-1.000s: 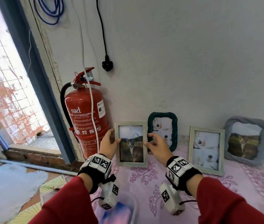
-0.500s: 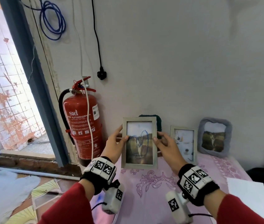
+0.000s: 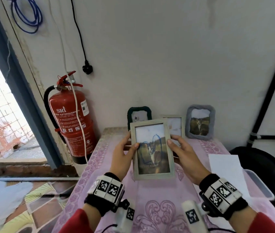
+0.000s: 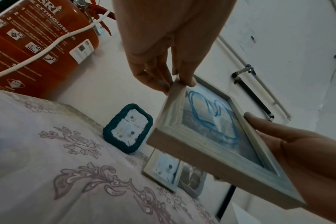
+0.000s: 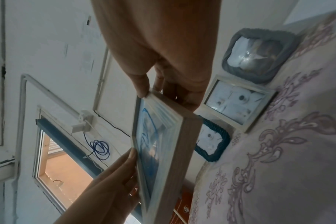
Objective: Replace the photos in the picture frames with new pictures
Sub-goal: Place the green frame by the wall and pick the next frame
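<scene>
A pale wooden frame (image 3: 151, 150) (image 4: 215, 145) (image 5: 163, 145) with a photo of a dog in a field is lifted above the pink tablecloth (image 3: 158, 195), tilted face up. My left hand (image 3: 125, 155) (image 4: 169, 72) pinches its left edge, thumb on the front. My right hand (image 3: 182, 152) (image 5: 163, 84) grips its right edge the same way. Leaning on the wall behind are a dark green frame (image 3: 139, 115) (image 4: 128, 128), a second pale wooden frame (image 3: 175, 126) (image 5: 236, 103) and a grey fabric frame (image 3: 200, 122) (image 5: 257, 56).
A red fire extinguisher (image 3: 72, 121) stands on the floor left of the table, by a doorway (image 3: 3, 118). White paper (image 3: 227, 172) lies over a clear plastic box (image 3: 259, 185) at the table's right edge. A black plug (image 3: 87, 69) and blue cable (image 3: 27, 15) hang on the wall.
Both hands have lifted the wooden frame away from the wall and drawn it toward me, tilting it back. The green frame behind it now shows again.
</scene>
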The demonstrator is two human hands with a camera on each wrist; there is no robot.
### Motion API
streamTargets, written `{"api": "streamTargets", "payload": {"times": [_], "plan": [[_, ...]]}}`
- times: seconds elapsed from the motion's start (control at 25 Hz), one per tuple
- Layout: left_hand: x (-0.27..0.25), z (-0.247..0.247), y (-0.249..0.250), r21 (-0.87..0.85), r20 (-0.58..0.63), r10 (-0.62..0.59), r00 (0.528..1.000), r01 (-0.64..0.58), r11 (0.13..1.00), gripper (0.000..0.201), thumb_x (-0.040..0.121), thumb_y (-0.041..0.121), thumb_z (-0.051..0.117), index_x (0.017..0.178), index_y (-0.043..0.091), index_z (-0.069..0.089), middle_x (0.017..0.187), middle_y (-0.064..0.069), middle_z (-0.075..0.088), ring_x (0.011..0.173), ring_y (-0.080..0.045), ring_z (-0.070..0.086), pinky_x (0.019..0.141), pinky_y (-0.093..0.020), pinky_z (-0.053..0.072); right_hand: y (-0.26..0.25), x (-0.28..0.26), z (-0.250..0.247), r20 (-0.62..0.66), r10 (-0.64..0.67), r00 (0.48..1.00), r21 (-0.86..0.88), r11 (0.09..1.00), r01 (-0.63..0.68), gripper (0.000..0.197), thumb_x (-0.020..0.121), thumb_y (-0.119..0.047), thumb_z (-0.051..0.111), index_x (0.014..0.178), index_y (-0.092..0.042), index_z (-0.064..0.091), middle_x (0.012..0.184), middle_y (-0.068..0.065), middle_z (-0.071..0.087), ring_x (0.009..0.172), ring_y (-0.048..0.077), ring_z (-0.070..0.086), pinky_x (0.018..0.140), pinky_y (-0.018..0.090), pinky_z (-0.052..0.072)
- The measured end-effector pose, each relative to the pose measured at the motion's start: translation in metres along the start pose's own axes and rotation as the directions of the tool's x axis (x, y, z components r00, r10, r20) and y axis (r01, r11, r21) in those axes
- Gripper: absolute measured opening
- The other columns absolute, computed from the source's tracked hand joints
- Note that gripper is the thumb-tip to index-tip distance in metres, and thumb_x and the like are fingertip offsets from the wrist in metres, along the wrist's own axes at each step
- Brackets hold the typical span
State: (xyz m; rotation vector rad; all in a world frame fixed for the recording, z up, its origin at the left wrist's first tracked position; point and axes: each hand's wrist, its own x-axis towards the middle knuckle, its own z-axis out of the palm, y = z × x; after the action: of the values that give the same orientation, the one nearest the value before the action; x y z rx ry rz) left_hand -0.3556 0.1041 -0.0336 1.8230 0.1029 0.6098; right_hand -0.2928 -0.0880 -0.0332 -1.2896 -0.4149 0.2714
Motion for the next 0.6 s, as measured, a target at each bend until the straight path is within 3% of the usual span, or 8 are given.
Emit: {"api": "streamTargets", "payload": {"times": [0.08, 0.16, 0.24, 0.32, 0.44, 0.6], "plan": [[-0.009, 0.011, -0.002, 0.032, 0.014, 0.009, 1.0, -0.009, 0.999, 0.048, 0.091, 0.018, 0.058, 0.136, 0.028, 0.044, 0.118, -0.002, 0.06, 0.094, -0.009, 0.058, 0.076, -0.023, 0.055, 0.004, -0.013, -0.009, -0.025, 0.016, 1.0, 0.017, 1.0, -0.015, 0.02, 0.093, -0.022, 0.053, 0.111, -0.022, 0.06, 0.097, 0.002, 0.072, 0.082, 0.012, 0.07, 0.062, 0.021, 0.054], [-0.018, 0.022, -0.004, 0.146, -0.02, 0.038, 0.999, -0.034, 0.989, 0.051, 0.088, 0.019, 0.062, 0.134, 0.027, 0.044, 0.121, -0.002, 0.052, 0.104, -0.009, 0.053, 0.087, -0.026, 0.05, 0.008, -0.025, -0.018, -0.058, 0.025, 0.998, 0.029, 0.999, -0.024, 0.021, 0.093, -0.022, 0.053, 0.113, -0.021, 0.06, 0.098, 0.002, 0.072, 0.081, 0.011, 0.069, 0.062, 0.022, 0.055], [-0.03, 0.033, -0.002, 0.302, -0.077, 0.158, 0.985, -0.128, 0.945, 0.05, 0.086, 0.02, 0.065, 0.133, 0.02, 0.048, 0.122, -0.002, 0.048, 0.113, -0.012, 0.045, 0.099, -0.028, 0.039, 0.01, -0.034, -0.024, -0.084, 0.031, 0.996, 0.04, 0.999, -0.027, 0.023, 0.093, -0.023, 0.053, 0.115, -0.017, 0.059, 0.099, 0.003, 0.07, 0.079, 0.011, 0.069, 0.063, 0.022, 0.055], [-0.044, 0.047, 0.003, 0.352, -0.032, 0.254, 0.967, -0.227, 0.908, 0.044, 0.087, 0.021, 0.064, 0.129, 0.019, 0.052, 0.121, 0.002, 0.049, 0.113, -0.01, 0.043, 0.099, -0.021, 0.034, 0.012, -0.042, -0.026, -0.097, 0.039, 0.995, 0.049, 0.998, -0.034, 0.023, 0.092, -0.025, 0.053, 0.114, -0.019, 0.057, 0.099, 0.004, 0.071, 0.078, 0.011, 0.069, 0.063, 0.024, 0.055], [-0.067, 0.071, 0.012, 0.227, 0.161, 0.228, 0.96, -0.261, 0.938, 0.038, 0.091, 0.028, 0.058, 0.128, 0.028, 0.05, 0.118, 0.011, 0.054, 0.111, -0.002, 0.048, 0.097, -0.021, 0.04, 0.015, -0.052, -0.025, -0.085, 0.034, 0.996, 0.052, 0.998, -0.029, 0.026, 0.087, -0.033, 0.057, 0.112, -0.024, 0.057, 0.101, 0.004, 0.072, 0.083, 0.012, 0.069, 0.064, 0.024, 0.054], [-0.083, 0.088, 0.017, -0.001, 0.149, 0.141, 0.979, -0.143, 0.99, 0.042, 0.088, 0.036, 0.058, 0.129, 0.034, 0.048, 0.118, 0.014, 0.054, 0.113, 0.004, 0.05, 0.091, -0.017, 0.046, 0.016, -0.058, -0.02, -0.05, 0.02, 0.999, 0.03, 0.999, -0.019, 0.026, 0.087, -0.038, 0.055, 0.112, -0.029, 0.059, 0.102, 0.006, 0.072, 0.085, 0.017, 0.068, 0.065, 0.028, 0.054]]}}
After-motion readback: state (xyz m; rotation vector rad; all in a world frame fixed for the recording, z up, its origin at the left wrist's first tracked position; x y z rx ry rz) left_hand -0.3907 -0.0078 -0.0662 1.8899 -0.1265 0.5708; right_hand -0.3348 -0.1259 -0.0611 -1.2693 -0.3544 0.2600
